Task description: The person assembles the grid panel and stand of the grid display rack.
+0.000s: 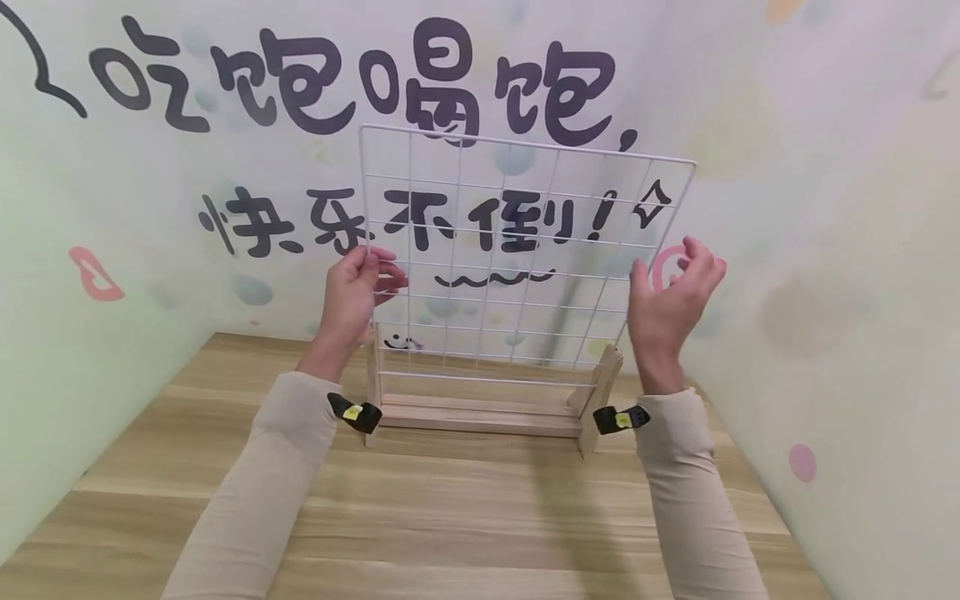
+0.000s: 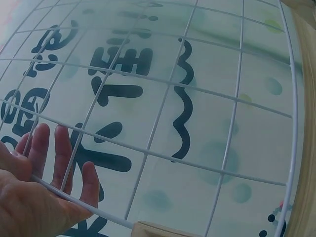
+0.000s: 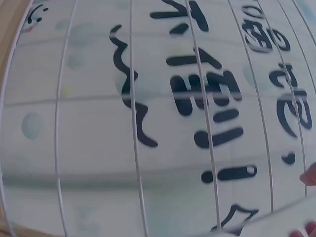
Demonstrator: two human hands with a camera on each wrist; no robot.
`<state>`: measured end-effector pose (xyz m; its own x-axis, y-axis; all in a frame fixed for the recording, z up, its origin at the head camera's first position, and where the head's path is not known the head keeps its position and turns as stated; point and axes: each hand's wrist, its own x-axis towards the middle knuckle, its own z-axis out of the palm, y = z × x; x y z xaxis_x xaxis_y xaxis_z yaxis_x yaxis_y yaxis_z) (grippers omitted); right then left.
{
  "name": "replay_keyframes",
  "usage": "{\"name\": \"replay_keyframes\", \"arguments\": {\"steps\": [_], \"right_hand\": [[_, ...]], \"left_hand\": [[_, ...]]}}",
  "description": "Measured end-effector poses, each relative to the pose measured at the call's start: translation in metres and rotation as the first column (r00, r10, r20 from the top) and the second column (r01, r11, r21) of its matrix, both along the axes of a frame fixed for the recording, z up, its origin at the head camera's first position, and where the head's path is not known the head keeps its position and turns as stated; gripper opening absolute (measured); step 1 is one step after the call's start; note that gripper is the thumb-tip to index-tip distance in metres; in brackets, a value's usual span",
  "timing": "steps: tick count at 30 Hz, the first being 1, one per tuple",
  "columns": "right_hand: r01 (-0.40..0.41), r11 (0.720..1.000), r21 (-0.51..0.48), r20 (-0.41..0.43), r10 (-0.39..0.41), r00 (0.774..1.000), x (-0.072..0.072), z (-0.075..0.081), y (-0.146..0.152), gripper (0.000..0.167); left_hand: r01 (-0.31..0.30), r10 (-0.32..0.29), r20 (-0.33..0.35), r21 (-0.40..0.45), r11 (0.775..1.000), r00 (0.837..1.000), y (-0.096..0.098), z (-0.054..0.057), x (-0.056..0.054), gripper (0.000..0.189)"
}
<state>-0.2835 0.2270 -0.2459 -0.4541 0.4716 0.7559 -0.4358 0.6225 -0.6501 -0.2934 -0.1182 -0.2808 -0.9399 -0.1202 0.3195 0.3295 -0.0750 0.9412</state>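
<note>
A white wire grid panel [image 1: 487, 380] stands upright, its lower corners between the uprights of a pale wooden stand [image 1: 480, 422]. My left hand [image 1: 351, 293] holds the panel's left side wire; in the left wrist view its thumb and fingers lie about that wire, the fingers [image 2: 63, 153] showing behind the grid. At the right edge, my right hand [image 1: 667, 315] has its thumb up beside the side wire and its other fingers loosely bent, gripping nothing. Only fingertips [image 3: 310, 175] of it show in the right wrist view.
The stand rests on a wood-grain table [image 1: 450, 517]. Close behind is a pale wall [image 1: 787, 208] with large dark lettering and coloured spots; another wall rises at the left. Dark straps [image 1: 621, 418] with yellow labels sit at both wrists.
</note>
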Motion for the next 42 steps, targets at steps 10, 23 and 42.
{"name": "replay_keyframes", "arguments": {"steps": [10, 23, 42], "right_hand": [[-0.160, 0.982, 0.102, 0.164, 0.142, 0.976, -0.009, -0.019, 0.026, 0.027], [-0.243, 0.970, -0.029, 0.148, 0.245, 0.958, -0.010, -0.026, 0.028, 0.021], [-0.277, 0.958, -0.078, 0.168, 0.287, 0.943, -0.007, -0.040, 0.033, 0.016]], "left_hand": [[-0.012, 0.012, -0.001, 0.030, 0.999, 1.000, -0.004, -0.002, -0.002, 0.021], [0.040, -0.040, -0.002, 0.040, 0.998, 0.999, -0.005, -0.008, -0.006, 0.023], [0.099, -0.099, 0.018, -0.011, 0.995, 0.995, -0.008, -0.024, -0.001, 0.023]]}}
